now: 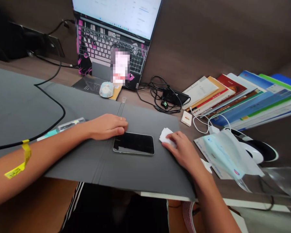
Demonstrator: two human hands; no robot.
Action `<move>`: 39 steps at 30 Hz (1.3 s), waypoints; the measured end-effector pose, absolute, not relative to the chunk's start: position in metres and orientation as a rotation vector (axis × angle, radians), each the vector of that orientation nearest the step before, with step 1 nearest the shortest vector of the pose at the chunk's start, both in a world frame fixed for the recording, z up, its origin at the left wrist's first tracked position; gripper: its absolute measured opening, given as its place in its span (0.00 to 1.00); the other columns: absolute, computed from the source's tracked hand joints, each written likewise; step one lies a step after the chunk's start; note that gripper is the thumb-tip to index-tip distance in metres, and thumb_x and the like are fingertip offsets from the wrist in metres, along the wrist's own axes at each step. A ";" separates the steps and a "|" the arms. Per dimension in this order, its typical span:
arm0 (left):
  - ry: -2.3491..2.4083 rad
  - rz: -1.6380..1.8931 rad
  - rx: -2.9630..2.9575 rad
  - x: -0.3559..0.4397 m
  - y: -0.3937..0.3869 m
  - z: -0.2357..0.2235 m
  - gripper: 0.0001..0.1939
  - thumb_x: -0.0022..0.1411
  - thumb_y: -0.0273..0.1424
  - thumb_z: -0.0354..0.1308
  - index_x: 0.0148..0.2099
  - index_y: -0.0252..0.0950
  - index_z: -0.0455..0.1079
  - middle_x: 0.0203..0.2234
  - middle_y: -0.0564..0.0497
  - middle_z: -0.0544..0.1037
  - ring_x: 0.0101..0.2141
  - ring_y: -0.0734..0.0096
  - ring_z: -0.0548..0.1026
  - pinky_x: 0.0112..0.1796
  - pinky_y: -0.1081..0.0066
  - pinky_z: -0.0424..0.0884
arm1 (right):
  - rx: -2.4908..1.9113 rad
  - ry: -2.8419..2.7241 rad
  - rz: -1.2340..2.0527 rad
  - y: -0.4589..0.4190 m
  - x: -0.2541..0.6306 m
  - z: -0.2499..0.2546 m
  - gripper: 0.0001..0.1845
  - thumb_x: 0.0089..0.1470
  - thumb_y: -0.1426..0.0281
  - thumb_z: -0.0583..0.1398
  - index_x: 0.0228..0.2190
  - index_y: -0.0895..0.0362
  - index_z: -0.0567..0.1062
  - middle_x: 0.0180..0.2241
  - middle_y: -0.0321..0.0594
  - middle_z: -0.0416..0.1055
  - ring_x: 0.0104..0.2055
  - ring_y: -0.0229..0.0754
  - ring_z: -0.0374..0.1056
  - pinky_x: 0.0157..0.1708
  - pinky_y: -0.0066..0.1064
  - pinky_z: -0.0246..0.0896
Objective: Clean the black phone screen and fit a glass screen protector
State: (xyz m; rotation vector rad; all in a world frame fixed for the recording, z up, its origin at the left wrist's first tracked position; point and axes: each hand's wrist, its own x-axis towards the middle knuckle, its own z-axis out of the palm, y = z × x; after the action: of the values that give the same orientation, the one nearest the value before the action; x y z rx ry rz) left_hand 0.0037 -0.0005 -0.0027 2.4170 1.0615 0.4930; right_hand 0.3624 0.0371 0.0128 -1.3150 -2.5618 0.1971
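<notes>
A black-screened smartphone (pixel 134 144) lies flat, screen up, on the grey desk mat (pixel 145 174). My left hand (pixel 109 126) rests on the mat at the phone's upper left corner, its fingers curled together and a thin ring on one of them. Whether the thumb touches the phone I cannot tell. To the right of the phone, my right hand (pixel 180 147) pinches a folded white tissue (pixel 167 136) against the mat, apart from the phone. A yellow tag (pixel 26 153) hangs at my left forearm, by a black cable (pixel 60 106).
An open laptop (pixel 111 45) stands at the back, a patterned mouse (pixel 106 89) before it. Coiled cables (pixel 165 94), a small box (pixel 186 118), leaning books (pixel 247 97) and a pale blue face mask (pixel 223 155) occupy the right side. A clear packet (pixel 71 124) lies behind my left forearm.
</notes>
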 end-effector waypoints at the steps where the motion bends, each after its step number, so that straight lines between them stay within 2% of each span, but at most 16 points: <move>1: 1.068 0.508 2.403 0.004 0.000 -0.003 0.42 0.67 0.62 0.22 0.39 0.38 0.69 0.32 0.49 0.72 0.31 0.65 0.69 0.36 0.66 0.62 | -1.307 -2.548 0.170 0.035 0.360 0.008 0.12 0.64 0.61 0.56 0.35 0.56 0.73 0.36 0.45 0.70 0.40 0.49 0.67 0.42 0.41 0.63; 3: 1.083 0.550 2.370 0.004 -0.001 -0.003 0.45 0.67 0.61 0.20 0.40 0.37 0.71 0.34 0.48 0.74 0.33 0.65 0.70 0.38 0.66 0.63 | -1.291 -2.524 0.148 0.029 0.350 0.005 0.13 0.66 0.65 0.52 0.32 0.56 0.71 0.34 0.45 0.69 0.38 0.49 0.66 0.41 0.41 0.62; 6: 1.096 0.567 2.371 0.004 -0.001 -0.004 0.45 0.70 0.57 0.19 0.43 0.36 0.74 0.35 0.47 0.76 0.35 0.65 0.72 0.40 0.66 0.65 | -1.198 -2.537 0.198 0.014 0.321 0.012 0.12 0.67 0.67 0.52 0.31 0.55 0.70 0.33 0.43 0.70 0.36 0.46 0.66 0.39 0.37 0.62; 10: 1.137 0.589 2.347 0.001 0.001 -0.006 0.42 0.73 0.51 0.22 0.47 0.37 0.75 0.33 0.48 0.76 0.36 0.65 0.73 0.41 0.67 0.65 | -0.970 -2.652 0.292 -0.010 0.273 0.021 0.09 0.66 0.68 0.55 0.35 0.55 0.73 0.38 0.43 0.73 0.42 0.45 0.68 0.44 0.36 0.64; 13: 1.176 0.623 2.312 0.001 0.001 -0.004 0.40 0.74 0.49 0.23 0.48 0.36 0.76 0.33 0.47 0.76 0.36 0.65 0.73 0.41 0.67 0.65 | -0.951 -2.594 0.301 -0.024 0.253 0.020 0.13 0.69 0.67 0.53 0.40 0.57 0.76 0.42 0.47 0.74 0.45 0.48 0.69 0.47 0.40 0.66; 15: 1.198 0.650 2.290 0.001 0.001 -0.003 0.39 0.74 0.49 0.24 0.47 0.36 0.76 0.32 0.47 0.76 0.35 0.65 0.73 0.41 0.66 0.65 | -1.021 -2.539 0.297 -0.032 0.249 0.016 0.17 0.70 0.63 0.51 0.48 0.58 0.76 0.49 0.51 0.74 0.52 0.51 0.70 0.52 0.45 0.66; 16: 1.209 0.667 2.279 0.001 0.001 -0.003 0.39 0.74 0.49 0.24 0.46 0.36 0.76 0.32 0.47 0.76 0.35 0.65 0.73 0.41 0.66 0.65 | -1.047 -2.558 0.288 -0.036 0.249 0.013 0.21 0.70 0.60 0.52 0.53 0.60 0.74 0.54 0.55 0.72 0.57 0.53 0.68 0.56 0.48 0.65; 18: 1.238 0.707 2.256 0.001 0.000 -0.004 0.40 0.73 0.51 0.23 0.46 0.36 0.74 0.31 0.48 0.75 0.34 0.64 0.72 0.40 0.66 0.65 | -1.077 -2.680 0.265 -0.045 0.248 0.007 0.35 0.68 0.51 0.52 0.63 0.66 0.65 0.65 0.62 0.60 0.68 0.59 0.56 0.64 0.54 0.58; 20: 1.264 0.750 2.231 0.001 0.001 -0.007 0.40 0.72 0.53 0.23 0.52 0.36 0.71 0.31 0.48 0.75 0.34 0.63 0.72 0.40 0.65 0.65 | -1.098 -2.808 0.270 -0.055 0.244 0.002 0.48 0.65 0.44 0.50 0.67 0.72 0.56 0.70 0.66 0.46 0.73 0.61 0.42 0.69 0.55 0.48; 21: 1.273 0.770 2.219 0.001 0.002 -0.009 0.40 0.72 0.54 0.22 0.56 0.36 0.68 0.32 0.48 0.76 0.35 0.62 0.73 0.40 0.64 0.66 | -1.113 -2.848 0.288 -0.058 0.240 0.001 0.52 0.64 0.42 0.49 0.68 0.74 0.53 0.71 0.66 0.42 0.74 0.61 0.38 0.70 0.54 0.45; 24: 1.270 0.808 2.189 0.002 0.004 -0.015 0.40 0.71 0.56 0.21 0.65 0.36 0.56 0.36 0.46 0.76 0.37 0.61 0.73 0.41 0.63 0.66 | -1.145 -2.887 0.372 -0.063 0.223 0.002 0.54 0.63 0.40 0.46 0.69 0.74 0.49 0.72 0.63 0.35 0.75 0.58 0.32 0.71 0.52 0.39; 26: 1.254 0.810 2.177 0.002 0.005 -0.018 0.40 0.70 0.57 0.21 0.66 0.36 0.54 0.37 0.46 0.76 0.37 0.61 0.74 0.41 0.63 0.67 | -1.142 -2.868 0.412 -0.063 0.212 0.004 0.56 0.63 0.39 0.46 0.69 0.74 0.47 0.72 0.61 0.33 0.75 0.58 0.30 0.72 0.52 0.36; 31: 1.218 0.812 2.187 0.002 0.005 -0.018 0.41 0.69 0.58 0.21 0.66 0.37 0.56 0.39 0.46 0.76 0.37 0.62 0.74 0.41 0.63 0.67 | -1.116 -2.870 0.519 -0.075 0.216 0.009 0.56 0.62 0.39 0.47 0.70 0.72 0.46 0.72 0.59 0.32 0.75 0.57 0.28 0.72 0.51 0.35; 35: 1.218 0.834 2.214 0.000 0.006 -0.015 0.42 0.70 0.58 0.22 0.64 0.35 0.59 0.38 0.46 0.76 0.38 0.61 0.73 0.42 0.62 0.67 | -1.156 -2.908 0.604 -0.080 0.239 0.013 0.54 0.62 0.39 0.48 0.71 0.68 0.44 0.73 0.54 0.28 0.75 0.55 0.27 0.72 0.51 0.34; 39: 1.184 0.835 2.245 -0.001 0.007 -0.014 0.41 0.71 0.57 0.23 0.62 0.35 0.64 0.45 0.43 0.76 0.43 0.59 0.73 0.46 0.60 0.67 | -1.182 -2.917 0.669 -0.066 0.235 0.019 0.55 0.63 0.40 0.48 0.71 0.70 0.41 0.73 0.55 0.26 0.75 0.55 0.25 0.72 0.52 0.31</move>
State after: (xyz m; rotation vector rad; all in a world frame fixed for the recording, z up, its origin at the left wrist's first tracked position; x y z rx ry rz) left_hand -0.0013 0.0068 -0.0137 2.2448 1.1841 0.8345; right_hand 0.2346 -0.0664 0.0190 -1.1819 -2.9168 0.6685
